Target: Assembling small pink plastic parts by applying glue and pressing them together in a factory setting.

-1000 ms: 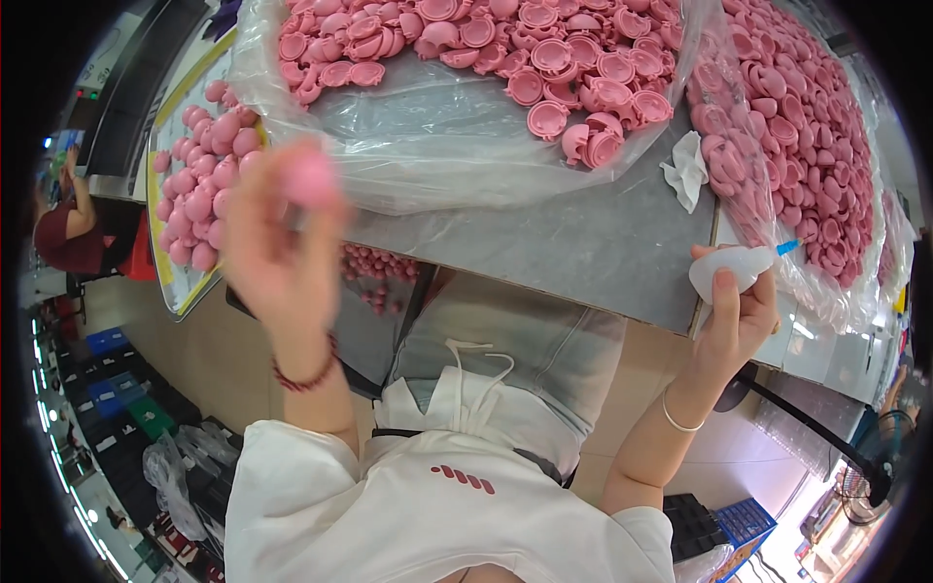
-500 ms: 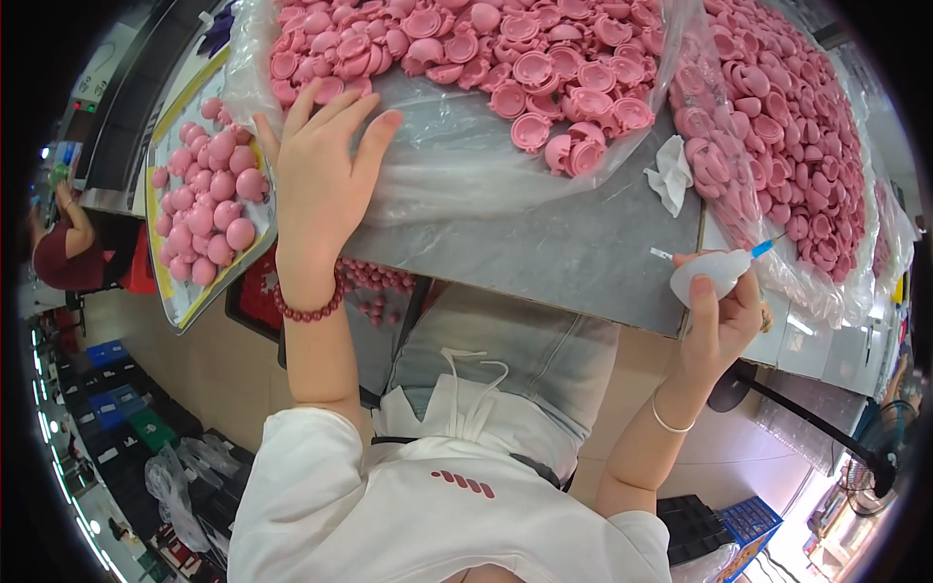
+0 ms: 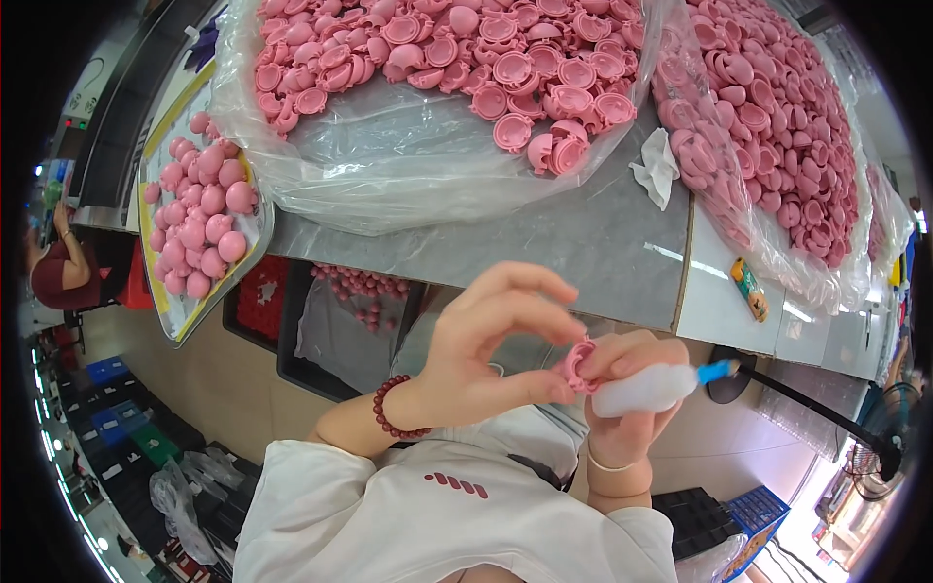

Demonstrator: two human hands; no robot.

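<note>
In front of my waist, a small pink plastic half-shell [image 3: 581, 365] sits where my two hands meet. Thumb and fingertips of my left hand [image 3: 486, 350] close around its edge, and the fingers of my right hand [image 3: 632, 374] lie against its other side. That right hand also grips a white squeeze bottle [image 3: 646, 391], tilted sideways with its blue tip pointing right. Ahead on the grey table [image 3: 408, 255], a pile of pink half-shells [image 3: 515, 68] lies on clear plastic film [image 3: 389, 199].
At left stands a yellow-edged tray [image 3: 255, 243] of closed pink balls [image 3: 199, 209]. A second bag of pink shells [image 3: 768, 126] fills the right side. White tissue [image 3: 657, 170] and a yellow-green tube-like item [image 3: 749, 290] lie near it. Below the table edge is a black bin [image 3: 335, 364].
My left hand has come back from the tray and pile to my waist, now at a pink half-shell. My right hand has brought the bottle inward and down beside it.
</note>
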